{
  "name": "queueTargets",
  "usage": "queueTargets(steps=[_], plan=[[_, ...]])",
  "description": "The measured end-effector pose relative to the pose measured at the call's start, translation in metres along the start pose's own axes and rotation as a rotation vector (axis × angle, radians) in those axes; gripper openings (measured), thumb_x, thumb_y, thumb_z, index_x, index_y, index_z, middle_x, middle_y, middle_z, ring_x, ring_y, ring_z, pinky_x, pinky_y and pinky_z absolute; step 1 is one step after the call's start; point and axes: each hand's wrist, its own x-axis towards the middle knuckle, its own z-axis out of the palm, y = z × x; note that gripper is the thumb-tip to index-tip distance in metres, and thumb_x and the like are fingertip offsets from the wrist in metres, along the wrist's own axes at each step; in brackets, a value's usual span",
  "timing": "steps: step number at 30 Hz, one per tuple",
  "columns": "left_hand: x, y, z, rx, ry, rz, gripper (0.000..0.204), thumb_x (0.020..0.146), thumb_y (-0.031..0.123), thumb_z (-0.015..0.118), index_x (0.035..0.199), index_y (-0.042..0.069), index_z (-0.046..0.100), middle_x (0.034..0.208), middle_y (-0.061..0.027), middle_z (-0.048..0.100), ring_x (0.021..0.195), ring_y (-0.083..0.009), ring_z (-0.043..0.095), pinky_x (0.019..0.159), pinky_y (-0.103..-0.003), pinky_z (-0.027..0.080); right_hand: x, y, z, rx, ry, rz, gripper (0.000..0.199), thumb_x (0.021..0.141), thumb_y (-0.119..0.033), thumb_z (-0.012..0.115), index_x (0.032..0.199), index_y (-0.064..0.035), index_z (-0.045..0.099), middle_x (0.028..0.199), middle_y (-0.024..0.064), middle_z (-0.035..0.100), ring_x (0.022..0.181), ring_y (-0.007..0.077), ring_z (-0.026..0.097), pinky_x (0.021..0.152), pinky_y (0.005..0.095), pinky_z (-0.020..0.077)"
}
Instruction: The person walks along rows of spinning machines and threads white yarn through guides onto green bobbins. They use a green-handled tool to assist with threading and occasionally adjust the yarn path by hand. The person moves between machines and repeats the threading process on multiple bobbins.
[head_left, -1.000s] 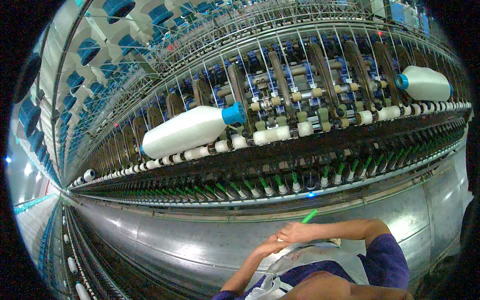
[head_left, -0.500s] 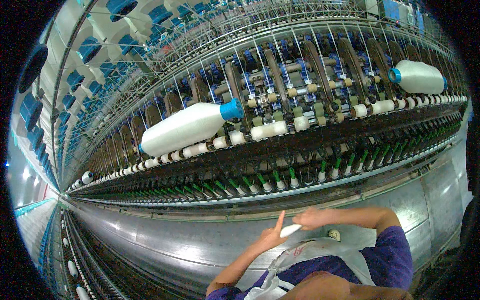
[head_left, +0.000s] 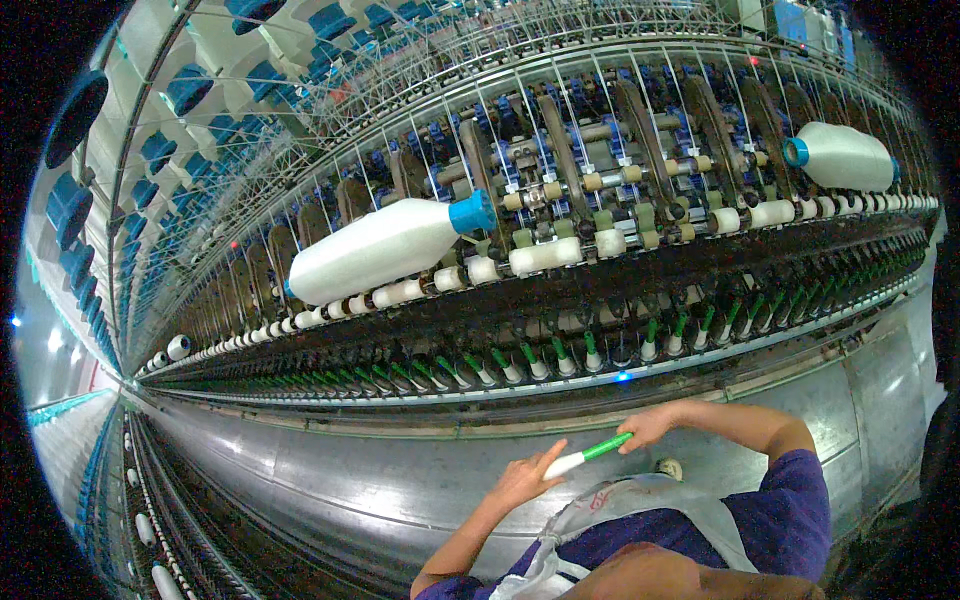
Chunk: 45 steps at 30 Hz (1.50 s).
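Between my two hands is a spinning bobbin (head_left: 603, 446), a green tube with white yarn wound on its lower part, held slanting in front of my apron. My left hand (head_left: 522, 480) is closed round the white yarn end, with one finger sticking up. My right hand (head_left: 650, 428) pinches the green tip at the other end. Beyond my hands runs a row of similar green-and-white bobbins (head_left: 560, 357) upright on the spinning frame. One place in that row shows a dark spindle (head_left: 622, 352) without a green tube, above a small blue light (head_left: 624, 377).
Large white yarn cones with blue ends lie on the roller line, one at left (head_left: 375, 250) and one at right (head_left: 846, 157). White rollers (head_left: 545, 257) run along the frame. Blue-ended bobbins (head_left: 188, 90) hang overhead. A metal floor (head_left: 400, 455) lies below, with another machine row at lower left.
My right hand has shifted right and away from my left hand, and the bobbin's green part now shows between them. A blue light now shows on the rail. The view has shifted slightly.
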Motion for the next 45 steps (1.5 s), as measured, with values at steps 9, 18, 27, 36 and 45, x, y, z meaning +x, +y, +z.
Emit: queueTargets(steps=[9, 18, 27, 36, 45], plan=[[0.027, 0.018, 0.024, -0.468, -0.090, -0.246, 0.060, 0.081, 0.030, 0.059, 0.132, 0.014, 0.032, 0.094, -0.0220, 0.060, 0.081, -0.0386, 0.060, 0.070, -0.041, 0.049, 0.025, -0.027, 0.020, 0.742, 0.122, 0.010, 0.027, 0.087, -0.034, 0.054, 0.070, -0.0136, 0.049, 0.050, -0.0063, 0.039, 0.037, 0.0041, 0.029, 0.032, 0.0227, 0.0194], [0.054, -0.009, 0.029, -0.802, 0.105, -0.418, 0.055, 0.082, 0.038, 0.059, 0.126, 0.010, 0.040, 0.085, -0.0107, 0.059, 0.061, -0.0151, 0.059, 0.053, -0.028, 0.048, 0.022, -0.027, -0.013, 1.130, 0.831, -0.360, 0.021, 0.088, -0.026, 0.051, 0.078, -0.0077, 0.048, 0.051, -0.0038, 0.040, 0.039, 0.0056, 0.034, 0.035, 0.0212, 0.0266], [0.055, -0.001, 0.021, -1.659, -0.021, -0.371, 0.073, 0.086, 0.062, 0.017, 0.127, 0.005, 0.036, 0.069, -0.0060, 0.056, 0.050, -0.0103, 0.049, 0.046, -0.023, 0.041, 0.018, -0.029, -0.008, 1.029, 0.865, -0.226, 0.023, 0.090, -0.026, 0.048, 0.077, -0.0063, 0.050, 0.055, -0.0032, 0.041, 0.043, 0.0062, 0.036, 0.038, 0.0217, 0.0288], [0.056, -0.002, 0.027, -1.857, 0.033, -0.390, 0.055, 0.091, 0.046, 0.035, 0.128, 0.006, 0.035, 0.069, -0.0087, 0.056, 0.053, -0.0140, 0.049, 0.048, -0.027, 0.041, 0.030, -0.024, 0.007, 0.717, 0.715, -0.175, 0.021, 0.089, -0.020, 0.050, 0.084, -0.0019, 0.058, 0.055, -0.0029, 0.045, 0.042, 0.0055, 0.038, 0.037, 0.0209, 0.0309], [0.055, 0.003, 0.028, -1.226, -0.262, -0.285, 0.030, 0.090, 0.035, 0.047, 0.095, 0.006, 0.051, 0.068, -0.0015, 0.055, 0.052, -0.0071, 0.049, 0.047, -0.022, 0.041, 0.020, -0.058, 0.011, -1.096, 0.511, -0.401, 0.033, 0.068, -0.024, 0.062, 0.096, -0.0077, 0.053, 0.101, 0.0061, 0.057, 0.103, 0.0237, 0.050, 0.076, 0.0404, 0.0438]])
